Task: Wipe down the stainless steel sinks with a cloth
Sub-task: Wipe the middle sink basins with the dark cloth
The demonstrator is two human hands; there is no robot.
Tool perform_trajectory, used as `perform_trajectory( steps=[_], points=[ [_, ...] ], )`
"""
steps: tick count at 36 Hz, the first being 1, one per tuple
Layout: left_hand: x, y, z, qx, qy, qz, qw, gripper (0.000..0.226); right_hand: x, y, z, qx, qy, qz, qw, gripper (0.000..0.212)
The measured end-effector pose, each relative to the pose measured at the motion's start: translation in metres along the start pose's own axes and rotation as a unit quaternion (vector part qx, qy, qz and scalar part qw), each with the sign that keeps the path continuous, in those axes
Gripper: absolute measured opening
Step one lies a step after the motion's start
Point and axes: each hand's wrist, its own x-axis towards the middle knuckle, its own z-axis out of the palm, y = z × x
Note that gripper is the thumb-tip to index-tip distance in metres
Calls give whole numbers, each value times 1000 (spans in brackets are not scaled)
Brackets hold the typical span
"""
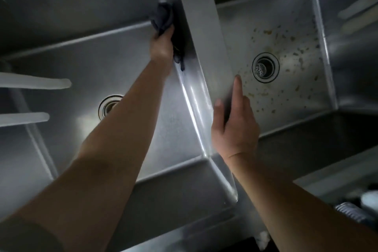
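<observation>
Cloth point(163, 17), dark and bunched, is gripped in the left hand point(161, 46) and pressed against the left sink's point(61, 63) right wall, just under the divider point(201, 32). The right hand point(235, 122) rests on that divider, fingers straight, holding nothing. The right sink point(286, 26) floor shows brown specks around its drain point(265, 67).

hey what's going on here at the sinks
A person is wiping a two-basin steel sink. The left hand grips a dark cloth against the left basin's inner wall, beside the divider. The right hand rests open on the divider. The right basin is speckled with food bits around its drain.
</observation>
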Motion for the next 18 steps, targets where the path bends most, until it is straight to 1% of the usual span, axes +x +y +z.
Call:
perform_trajectory(
  steps=[1, 2, 5, 8, 9, 11, 13, 15, 18],
  points=[
    [-18, -5, -3, -7, -16, 5, 1000, 13, -1, 0, 0, 4, 5, -5, 1000, 67],
    [-37, -10, -5, -15, -29, 8, 999, 13, -2, 0, 1, 8, 14, -10, 1000, 65],
    [-94, -27, -15, -26, -59, 11, 998, 19, -2, 2, 4, 6, 33, 0, 999, 63],
    [-147, -51, -31, -58, -112, 1, 992, 15, -1, 4, 6, 3, 32, 16, 999, 63],
    [-164, -62, -39, -61, -131, -4, 990, 20, -1, 4, 6, -2, 30, 14, 999, 64],
    [-192, -83, -55, -33, -163, -26, 986, 24, -1, 3, 6, -14, 25, 16, 999, 64],
    [-212, -102, -68, 4, -187, -58, 981, 13, -1, 3, 6, -23, 18, 20, 999, 62],
    [-227, -117, -77, 30, -207, -91, 974, 20, 1, 4, 6, -17, 13, 31, 999, 60],
    [-248, -129, -88, 54, -232, -106, 965, 23, 0, 4, 5, -8, 8, 39, 999, 59]
  ],
)
